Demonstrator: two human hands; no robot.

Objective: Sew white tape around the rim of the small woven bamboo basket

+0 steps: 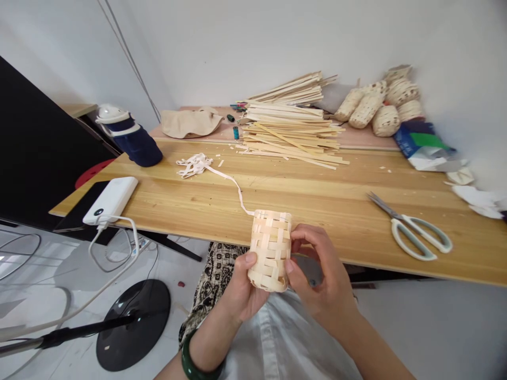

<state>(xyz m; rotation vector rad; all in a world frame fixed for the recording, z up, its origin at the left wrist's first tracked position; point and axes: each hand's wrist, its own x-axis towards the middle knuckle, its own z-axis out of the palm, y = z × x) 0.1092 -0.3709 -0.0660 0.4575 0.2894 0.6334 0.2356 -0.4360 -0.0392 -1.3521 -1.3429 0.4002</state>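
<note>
A small woven basket of pale flat strips is held above my lap, at the table's front edge. My left hand grips its lower left side, with the thumb on the front and the other fingers behind or under it. On the right side, my right hand has its thumb and fingertips against the weave; whether they pinch a strip there is hidden. From the basket's upper left rim a thin pale ribbon runs across the table to a loose tangle of the same ribbon.
Scissors lie on the right. Bundles of thin strips are spread at the back, beside several woven pieces. To the left stand a navy-covered bottle and a white power bank with a cable hanging off the edge.
</note>
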